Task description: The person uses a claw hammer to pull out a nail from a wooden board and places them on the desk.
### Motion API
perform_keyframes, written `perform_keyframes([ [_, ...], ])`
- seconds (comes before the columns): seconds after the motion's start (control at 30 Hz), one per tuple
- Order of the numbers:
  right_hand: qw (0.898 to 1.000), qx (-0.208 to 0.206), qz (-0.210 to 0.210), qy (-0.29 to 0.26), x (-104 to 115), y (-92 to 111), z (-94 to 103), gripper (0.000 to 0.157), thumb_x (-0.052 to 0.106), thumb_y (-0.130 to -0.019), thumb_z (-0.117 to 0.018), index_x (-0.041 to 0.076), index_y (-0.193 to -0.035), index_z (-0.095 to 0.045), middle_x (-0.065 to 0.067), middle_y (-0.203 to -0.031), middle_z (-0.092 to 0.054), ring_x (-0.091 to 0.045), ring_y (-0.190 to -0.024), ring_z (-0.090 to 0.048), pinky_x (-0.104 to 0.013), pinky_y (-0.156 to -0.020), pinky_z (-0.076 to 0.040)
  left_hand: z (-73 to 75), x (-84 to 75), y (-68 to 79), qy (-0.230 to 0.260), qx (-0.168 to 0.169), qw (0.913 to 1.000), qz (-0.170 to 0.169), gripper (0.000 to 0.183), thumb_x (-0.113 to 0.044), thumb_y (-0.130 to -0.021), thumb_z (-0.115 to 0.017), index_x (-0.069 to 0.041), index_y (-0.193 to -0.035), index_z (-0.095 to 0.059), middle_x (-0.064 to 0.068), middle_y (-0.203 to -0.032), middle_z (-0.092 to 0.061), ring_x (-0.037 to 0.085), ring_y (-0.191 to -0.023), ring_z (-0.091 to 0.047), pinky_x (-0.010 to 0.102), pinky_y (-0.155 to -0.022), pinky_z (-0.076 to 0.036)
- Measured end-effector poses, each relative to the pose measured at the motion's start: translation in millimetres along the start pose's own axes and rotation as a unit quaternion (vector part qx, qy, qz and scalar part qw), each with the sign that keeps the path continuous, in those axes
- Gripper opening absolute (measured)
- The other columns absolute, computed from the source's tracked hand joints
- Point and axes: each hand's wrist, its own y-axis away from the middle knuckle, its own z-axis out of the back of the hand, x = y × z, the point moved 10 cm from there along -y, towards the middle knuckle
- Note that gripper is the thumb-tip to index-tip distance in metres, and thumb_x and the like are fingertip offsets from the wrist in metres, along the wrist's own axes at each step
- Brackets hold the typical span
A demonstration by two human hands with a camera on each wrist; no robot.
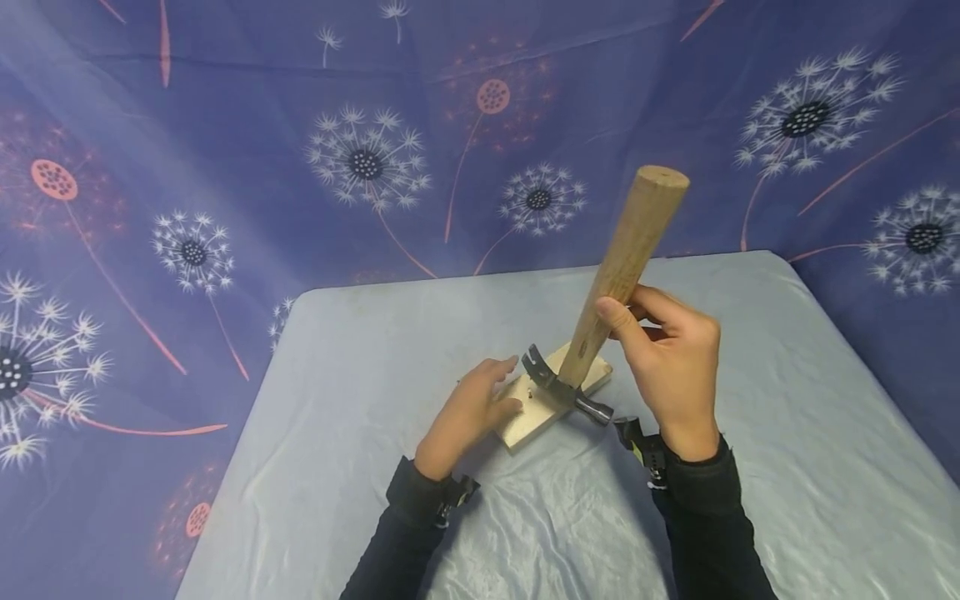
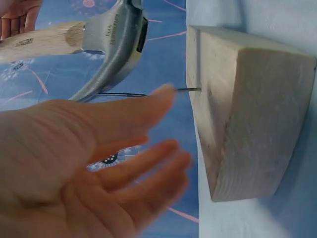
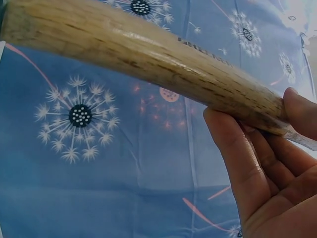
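My right hand [image 1: 675, 367] pinches the wooden handle of a claw hammer [image 1: 626, 246] between thumb and fingers. The handle leans up and to the right, with the metal head at its lower end over a pale wooden block [image 1: 521, 423]. A thin nail [image 2: 189, 89] stands in the block's upper face. In the left wrist view, the hammer's curved claw [image 2: 116, 59] is close to the nail's far end. My left hand [image 1: 461, 417] is beside the nail with its fingers spread apart. Its thumb overlaps part of the nail in that view.
A shiny pale blue cloth [image 1: 337, 467] covers the table beneath the block. Behind it hangs a blue-purple cloth [image 1: 255, 108] with a dandelion pattern. Both wrists, in dark sleeves, carry small black cameras.
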Motion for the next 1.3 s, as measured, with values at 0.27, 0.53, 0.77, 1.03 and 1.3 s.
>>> perform_keyframes([
  [0.27,1.000,0.009,0.014,-0.012,12,1,-2.5,0.019,-0.002,-0.091,-0.083,0.006,-0.108,-0.084,-0.009,-0.089,-0.078,-0.009,-0.073,-0.073,-0.020,-0.066,-0.059,7.3,-12.5,-2.2,0.076,-0.072,0.9935,-0.043,0.032,-0.005,-0.098,-0.078,-0.005,-0.129,-0.071,0.010,-0.122,-0.073,0.024,-0.110,-0.073,0.031,-0.098,-0.057],
  [0.53,0.999,0.015,0.015,-0.028,17,0,-3.9,0.019,-0.004,-0.091,-0.082,0.005,-0.107,-0.084,-0.011,-0.092,-0.078,-0.011,-0.075,-0.074,-0.020,-0.066,-0.060,21.1,-18.2,0.9,0.085,-0.136,0.9862,-0.043,0.009,-0.001,-0.097,-0.077,-0.007,-0.104,-0.078,0.003,-0.103,-0.079,0.015,-0.095,-0.077,0.028,-0.087,-0.060],
  [0.77,1.000,0.013,0.007,-0.026,16,0,-0.4,0.018,-0.002,-0.091,-0.082,0.004,-0.108,-0.084,-0.013,-0.091,-0.079,-0.010,-0.076,-0.074,-0.020,-0.067,-0.059,39.0,-18.3,2.1,0.102,-0.165,0.9797,-0.050,0.011,-0.006,-0.097,-0.079,-0.006,-0.107,-0.081,0.003,-0.106,-0.080,0.015,-0.095,-0.077,0.028,-0.087,-0.060],
  [1.03,1.000,0.006,-0.001,-0.011,15,-1,4.5,0.018,-0.004,-0.090,-0.083,0.004,-0.106,-0.084,-0.006,-0.088,-0.078,-0.008,-0.072,-0.073,-0.020,-0.066,-0.059,71.3,31.4,9.4,0.065,-0.192,0.9775,0.060,0.028,-0.012,-0.100,-0.077,-0.003,-0.126,-0.076,0.007,-0.109,-0.079,0.018,-0.085,-0.078,0.035,-0.075,-0.063],
  [1.3,1.000,0.015,-0.004,0.020,10,2,4.6,0.018,-0.001,-0.090,-0.084,0.006,-0.107,-0.085,-0.005,-0.085,-0.078,-0.008,-0.070,-0.072,-0.018,-0.062,-0.057,75.4,67.4,19.4,0.032,-0.146,0.9775,0.148,0.033,-0.008,-0.098,-0.077,0.001,-0.130,-0.074,0.014,-0.108,-0.077,0.028,-0.091,-0.076,0.043,-0.077,-0.062],
])
